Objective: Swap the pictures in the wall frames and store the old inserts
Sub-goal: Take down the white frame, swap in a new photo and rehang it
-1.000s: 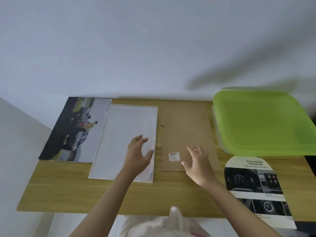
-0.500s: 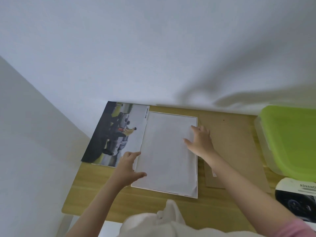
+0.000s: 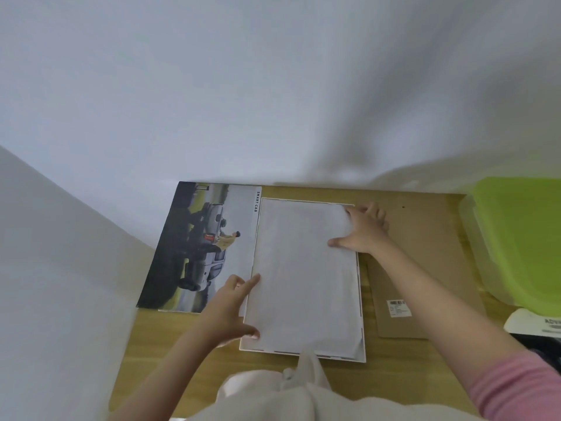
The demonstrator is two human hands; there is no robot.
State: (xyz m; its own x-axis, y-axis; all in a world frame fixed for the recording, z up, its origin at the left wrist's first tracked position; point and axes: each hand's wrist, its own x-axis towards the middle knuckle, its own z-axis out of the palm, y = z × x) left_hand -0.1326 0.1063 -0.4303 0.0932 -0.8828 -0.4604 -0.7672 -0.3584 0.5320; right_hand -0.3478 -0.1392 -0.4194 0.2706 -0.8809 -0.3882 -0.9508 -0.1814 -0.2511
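Observation:
A blank white sheet (image 3: 303, 275) lies inside a thin white frame (image 3: 362, 344) on the wooden table (image 3: 170, 344). My left hand (image 3: 227, 308) holds the sheet's lower left edge, thumb on top near the bottom corner. My right hand (image 3: 364, 232) holds its upper right corner, thumb on the paper and fingers at the slightly curled corner. Left of the frame lies a car picture (image 3: 206, 247) marked "SMART CAB". A brown backing board (image 3: 425, 238) with a barcode label lies to the right, partly under my right arm.
A box with a green lid (image 3: 522, 238) stands at the far right. A printed sheet (image 3: 540, 323) pokes in below it. White walls close the table at the back and left. My white garment (image 3: 273, 396) covers the table's near edge.
My view has swung left. My right hand crossed from the brown board to the sheet's upper right corner, and my left hand moved to its lower left edge.

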